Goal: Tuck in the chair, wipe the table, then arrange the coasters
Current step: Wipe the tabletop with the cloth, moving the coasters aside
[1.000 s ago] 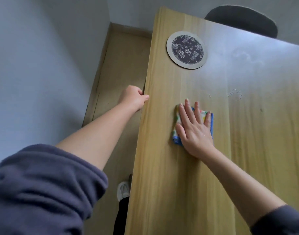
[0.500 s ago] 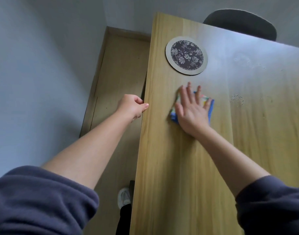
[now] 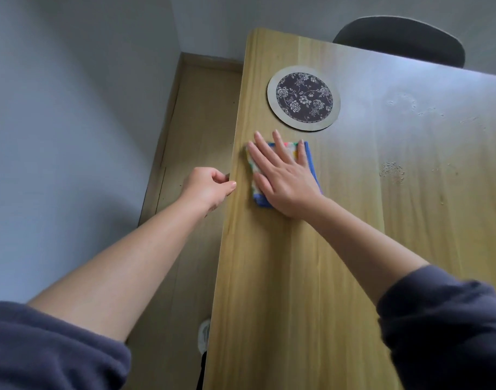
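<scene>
Two hands engaged. Pressing flat on the cloth (image 3: 308, 157) with the right hand (image 3: 286, 177), fingers straight and spread, nothing pinched. Bracing with the left hand (image 3: 207, 190), curled against the left edge of the table (image 3: 283, 277), thumb tip on the rim.

Likely to go wrong:
- Sliding over the cloth instead of carrying it, with only palm pressure to hold it.
- Bunching the folded cloth on a hard push.
- Nudging the coaster (image 3: 303, 97), just beyond the fingertips, on a forward stroke.
- Sweeping grit off the near left edge onto the floor (image 3: 196, 114).
- Missing the specks (image 3: 392, 171) and the pale smear (image 3: 401, 102), both well to the right of the cloth's present spot.

Cloth: small, folded to a rectangle, blue border, pale middle with coloured dots. Mostly hidden under the palm, flat on the table near its left edge, just short of the coaster.

Coaster: round, tan rim, dark floral centre, lying flat toward the far left corner. Only one in view.

Chair (image 3: 401, 40): dark back showing past the far edge, seemingly tucked in.
</scene>
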A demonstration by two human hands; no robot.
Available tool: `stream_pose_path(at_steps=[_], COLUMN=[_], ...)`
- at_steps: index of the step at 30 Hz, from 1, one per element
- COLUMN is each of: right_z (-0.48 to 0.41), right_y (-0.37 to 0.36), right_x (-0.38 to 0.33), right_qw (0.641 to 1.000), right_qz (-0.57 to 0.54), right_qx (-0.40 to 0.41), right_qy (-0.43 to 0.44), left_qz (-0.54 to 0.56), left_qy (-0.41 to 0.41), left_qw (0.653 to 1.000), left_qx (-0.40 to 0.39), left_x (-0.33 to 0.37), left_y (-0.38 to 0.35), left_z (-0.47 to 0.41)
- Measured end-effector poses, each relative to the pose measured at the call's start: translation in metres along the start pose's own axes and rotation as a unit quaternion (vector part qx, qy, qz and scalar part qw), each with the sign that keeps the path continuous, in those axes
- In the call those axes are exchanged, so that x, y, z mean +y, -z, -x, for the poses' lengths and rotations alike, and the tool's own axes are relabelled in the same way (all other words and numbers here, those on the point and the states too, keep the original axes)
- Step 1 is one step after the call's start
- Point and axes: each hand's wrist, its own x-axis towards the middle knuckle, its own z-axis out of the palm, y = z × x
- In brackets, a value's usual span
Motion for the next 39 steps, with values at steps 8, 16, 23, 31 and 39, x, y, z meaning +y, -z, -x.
stream_pose_path(at_steps=[8,16,23,31,39], right_z=[0.036,0.024,0.024,0.025,0.026], right_y=[0.006,0.000,-0.001,0.003,0.008], right_x=[0.108,0.114,0.112,0.109,0.109], right_qw=[0.970,0.959,0.958,0.958,0.960], right_qz=[-0.036,-0.033,-0.026,-0.034,-0.037], right_qx=[0.027,0.052,0.062,0.054,0.034], right_qy=[-0.238,-0.275,-0.277,-0.278,-0.274], left_qz=[-0.213,-0.305,-0.204,0.124,-0.012], left_qy=[-0.210,-0.133,-0.096,-0.239,-0.163], left_qw=[0.933,0.923,0.962,0.961,0.925], left_qx=[0.198,0.196,0.153,0.059,-0.342], left_x=[0.061,0.154,0.169,0.134,0.074], left_y=[-0.035,-0.068,-0.064,-0.024,0.007], left_z=[-0.007,-0.095,-0.113,-0.078,-0.009])
